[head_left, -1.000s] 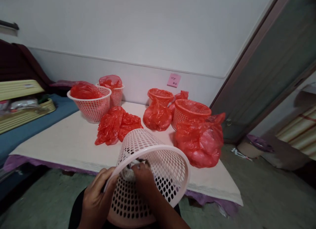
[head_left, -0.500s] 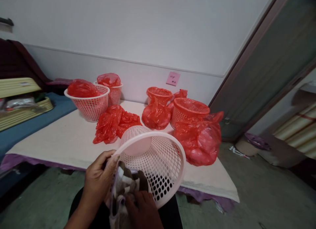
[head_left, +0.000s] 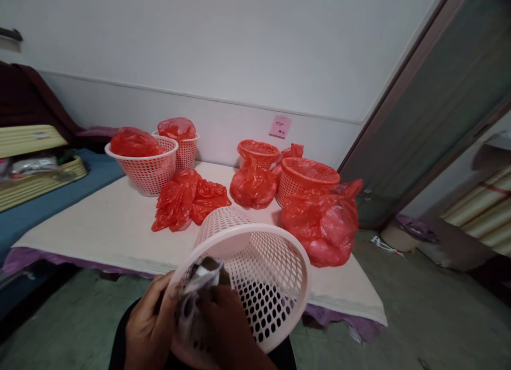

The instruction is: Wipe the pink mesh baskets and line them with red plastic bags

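At the near edge of the counter (head_left: 115, 221), holding a pale pink lattice basket (head_left: 255, 228) on its side, mouth facing near, with the grip of the left hand (head_left: 149, 325) clamped on its near-left rim. Reaching into that mouth with the right hand (head_left: 221, 309), up against a rumpled dark-and-white cloth (head_left: 209, 274); too dim and blurred there to tell whether gripping the fabric or merely touching it, with fingertips mostly hidden. Just beyond, to the left, a crumpled red plastic heap (head_left: 183, 199); to the right, a knotted red bag (head_left: 253, 186) and a larger red bag (head_left: 323, 226), both too cloudy to make out the contents, partly covering two red-lined baskets (head_left: 284, 191). Far left, two pale baskets (head_left: 149, 175) filled with red plastic, one partly behind the other. On the far wall (head_left: 223, 50), a pink note (head_left: 280, 126) with two short lines of handwriting, seemingly starting "45" above, too small to read below. Cut off at the left border, a yellow box (head_left: 32, 197) bearing a white label (head_left: 40, 135), illegible.
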Motion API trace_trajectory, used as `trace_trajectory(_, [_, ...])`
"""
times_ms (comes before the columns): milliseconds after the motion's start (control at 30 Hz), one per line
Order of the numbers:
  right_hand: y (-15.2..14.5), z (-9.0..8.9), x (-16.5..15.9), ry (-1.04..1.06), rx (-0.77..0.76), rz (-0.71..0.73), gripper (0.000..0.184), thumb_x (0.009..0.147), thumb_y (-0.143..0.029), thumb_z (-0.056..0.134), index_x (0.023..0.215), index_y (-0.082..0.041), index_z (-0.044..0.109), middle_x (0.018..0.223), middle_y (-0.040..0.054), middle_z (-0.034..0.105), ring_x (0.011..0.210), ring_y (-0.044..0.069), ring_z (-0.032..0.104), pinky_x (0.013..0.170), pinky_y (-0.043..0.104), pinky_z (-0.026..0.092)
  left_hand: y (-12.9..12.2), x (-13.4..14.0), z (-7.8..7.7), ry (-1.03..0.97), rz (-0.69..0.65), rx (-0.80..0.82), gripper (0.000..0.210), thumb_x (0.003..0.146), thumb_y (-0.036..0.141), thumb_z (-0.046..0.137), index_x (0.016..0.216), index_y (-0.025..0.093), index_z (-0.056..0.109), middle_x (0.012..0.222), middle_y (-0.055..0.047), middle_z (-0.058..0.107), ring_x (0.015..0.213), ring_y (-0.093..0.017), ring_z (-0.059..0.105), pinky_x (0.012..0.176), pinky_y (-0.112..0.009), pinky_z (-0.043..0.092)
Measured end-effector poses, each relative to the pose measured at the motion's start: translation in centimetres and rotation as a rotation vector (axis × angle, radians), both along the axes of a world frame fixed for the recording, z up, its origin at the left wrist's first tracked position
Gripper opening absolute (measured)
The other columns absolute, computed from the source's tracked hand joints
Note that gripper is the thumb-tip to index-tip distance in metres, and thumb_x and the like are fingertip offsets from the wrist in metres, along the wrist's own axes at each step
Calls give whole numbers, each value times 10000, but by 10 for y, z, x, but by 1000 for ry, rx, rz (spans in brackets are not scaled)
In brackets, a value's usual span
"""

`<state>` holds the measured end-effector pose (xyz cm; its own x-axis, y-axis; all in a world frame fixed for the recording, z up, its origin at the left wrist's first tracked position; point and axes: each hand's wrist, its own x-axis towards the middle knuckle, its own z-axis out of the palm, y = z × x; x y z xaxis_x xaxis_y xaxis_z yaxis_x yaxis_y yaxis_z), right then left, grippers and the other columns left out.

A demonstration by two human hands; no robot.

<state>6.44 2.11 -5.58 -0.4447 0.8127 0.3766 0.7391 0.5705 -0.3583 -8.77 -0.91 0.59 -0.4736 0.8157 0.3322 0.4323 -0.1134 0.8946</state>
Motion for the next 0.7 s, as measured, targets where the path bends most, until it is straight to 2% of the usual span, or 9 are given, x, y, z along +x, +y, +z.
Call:
trace_trajectory(133, [51, -6, 23, -291, -14, -143, 238, 902, -179, 514, 1078, -248, 659, 989, 99, 642, 925, 265, 576, 802, 424, 465, 0, 0, 9, 183, -29, 98, 211, 890, 400, 553, 996, 278, 690, 975, 30, 738, 863, -135, 684, 780, -182, 513])
trace_trajectory(233, [79, -6, 31, -313, -22, -151, 305, 906, -181, 482, 1165, -227, 635, 1088, 135, 641, 1013, 273, 562, 881, 449, 430, 1, 4, 14, 347, -153, 177, 200, 903, 332, 547, 1040, 260, 673, 956, 13, 729, 832, -128, 686, 735, -170, 516])
trace_trajectory(300, [81, -5, 31, -301, -47, -127, 308, 875, -199, 517, 1153, -233, 643, 1085, 126, 645, 1020, 272, 564, 890, 434, 427, 2, 3, 16, 418, -184, 224, 201, 904, 301, 547, 1062, 251, 661, 896, 17, 715, 792, -113, 680, 711, -154, 507])
trace_trajectory(367, [68, -4, 29, -266, -110, -71, 294, 824, -208, 561, 1098, -254, 659, 1037, 93, 647, 961, 255, 581, 841, 387, 444, 5, -1, 19, 449, -176, 255, 198, 906, 290, 546, 1063, 244, 658, 843, 21, 697, 759, -106, 669, 706, -151, 497])
trace_trajectory(433, [43, -1, 29, -207, -180, 45, 318, 770, -226, 612, 1081, -280, 653, 1004, 61, 636, 892, 229, 590, 767, 332, 456, 10, -6, 22, 450, -149, 274, 189, 905, 298, 549, 1041, 235, 663, 858, 10, 697, 789, -120, 667, 737, -169, 494])
trace_trajectory(500, [15, 3, 33, -169, -182, 175, 347, 746, -283, 661, 1091, -312, 638, 999, 36, 630, 854, 210, 593, 707, 293, 460, 17, -11, 27, 423, -122, 261, 191, 905, 317, 548, 1021, 231, 673, 904, -3, 705, 833, -135, 667, 757, -186, 493])
trace_trajectory(567, [-10, 6, 40, -205, -91, 225, 255, 779, -315, 666, 1032, -333, 643, 934, 16, 636, 792, 198, 593, 657, 280, 463, 25, -14, 32, 359, -108, 232, 204, 902, 345, 547, 1010, 235, 680, 919, -2, 708, 848, -143, 663, 758, -195, 492])
trace_trajectory(633, [-26, 8, 48, -271, 36, 184, 142, 822, -293, 640, 959, -328, 646, 848, 11, 633, 744, 203, 591, 636, 294, 472, 34, -15, 39, 271, -121, 197, 217, 891, 375, 557, 1007, 245, 687, 914, 11, 709, 855, -146, 658, 764, -199, 490])
trace_trajectory(700, [-32, 9, 54, -302, 149, 122, 162, 825, -268, 644, 977, -322, 636, 846, 28, 640, 762, 231, 603, 657, 340, 495, 42, -14, 47, 178, -145, 162, 234, 876, 404, 570, 1006, 255, 695, 933, 22, 716, 891, -153, 654, 804, -208, 485])
